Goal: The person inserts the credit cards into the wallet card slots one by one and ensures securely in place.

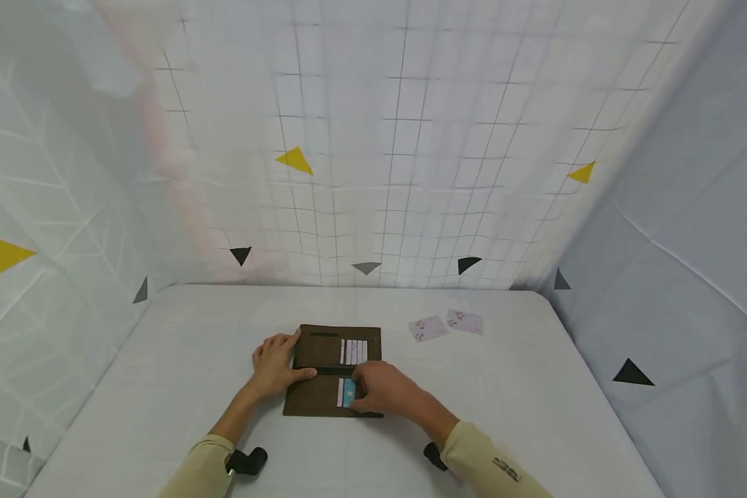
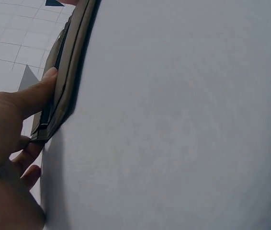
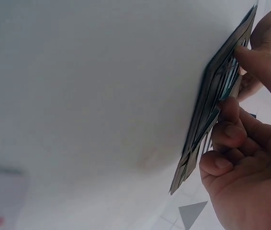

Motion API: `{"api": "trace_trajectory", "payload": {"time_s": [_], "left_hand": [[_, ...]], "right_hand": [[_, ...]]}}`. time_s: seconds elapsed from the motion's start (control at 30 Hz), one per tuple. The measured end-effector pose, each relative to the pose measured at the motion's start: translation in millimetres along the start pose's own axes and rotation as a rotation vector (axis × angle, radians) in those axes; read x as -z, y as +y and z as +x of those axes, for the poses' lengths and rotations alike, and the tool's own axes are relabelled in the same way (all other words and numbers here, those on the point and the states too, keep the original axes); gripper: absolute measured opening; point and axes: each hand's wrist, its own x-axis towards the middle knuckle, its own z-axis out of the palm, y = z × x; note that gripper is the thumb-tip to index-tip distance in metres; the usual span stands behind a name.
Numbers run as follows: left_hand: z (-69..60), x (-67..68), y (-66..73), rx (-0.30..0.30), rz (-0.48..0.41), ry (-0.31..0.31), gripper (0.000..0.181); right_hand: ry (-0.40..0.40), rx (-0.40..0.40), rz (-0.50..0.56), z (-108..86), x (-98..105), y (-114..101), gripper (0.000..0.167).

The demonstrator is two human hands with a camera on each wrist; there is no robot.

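A brown wallet (image 1: 317,400) lies spread flat on the white table, its fold running crosswise. Several pale cards (image 1: 355,352) sit in the slots of its far half. In the near half, a blue card (image 1: 348,393) stands in a slot beside a pale one. My left hand (image 1: 275,366) grips the wallet's left edge; in the left wrist view the thumb (image 2: 42,91) is on top and other fingers are lower at the edge. My right hand (image 1: 386,391) pinches the blue card between thumb and fingers, covering part of the wallet's right side.
Two pale cards with red floral marks, a left one (image 1: 428,328) and a right one (image 1: 465,321), lie flat on the table (image 1: 510,387) beyond the wallet to the right. White sheeting (image 1: 361,138) with grid lines hangs behind the table and along both sides.
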Motion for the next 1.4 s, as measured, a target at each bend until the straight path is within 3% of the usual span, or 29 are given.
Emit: {"api": "trace_trajectory", "payload": {"time_s": [0.43,1.07,1.27,1.4], "left_hand": [[0.9,-0.1,-0.9,0.004,-0.009,-0.009,0.103],[0.5,-1.3,-1.9,0.01,-0.002,-0.011,0.103],[0.5,-0.2,-1.2,0.014,-0.013,-0.015,0.104],[1.0,0.9,-0.9,0.017,-0.013,-0.023,0.106]], "right_hand": [[-0.003,0.008,-0.04,3.0,1,-15,0.044],[-0.009,-0.026,-0.06,4.5,-4,-13,0.051],[-0.008,-0.008,0.043,2.3,0,1,0.051],[0.016,-0.014,0.136,-2.0,15,22,0.044]]}}
